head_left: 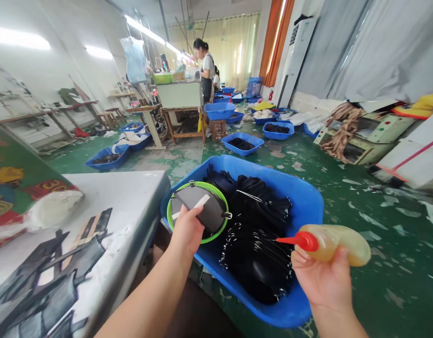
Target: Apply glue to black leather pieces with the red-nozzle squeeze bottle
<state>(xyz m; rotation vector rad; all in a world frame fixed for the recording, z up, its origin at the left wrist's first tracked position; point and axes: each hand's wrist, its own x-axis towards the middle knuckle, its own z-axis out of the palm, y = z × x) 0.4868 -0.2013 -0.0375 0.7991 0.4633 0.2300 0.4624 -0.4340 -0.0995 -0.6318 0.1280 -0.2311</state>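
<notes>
My left hand [186, 230] is closed on a dark grey, rounded piece [211, 213] with a white strip across it and small metal fittings at its edge. The piece is over a green basket [226, 234], which sits at the left end of a big blue tub [311, 202]. My right hand [322, 281] is wrapped round a squeeze bottle [338, 241] of yellowish liquid. Its red nozzle points left, above the black pieces [255, 263] stacked in the tub. White and metallic bits show along the edges of the stacks.
On the left, a pale table [132, 188] carries dark cut strips [65, 281] and a printed box [19, 183]. Blue tubs [243, 143] stand on the scrap-strewn green floor beyond. A person [207, 70] stands at a far workbench. A broom [390, 176] is at right.
</notes>
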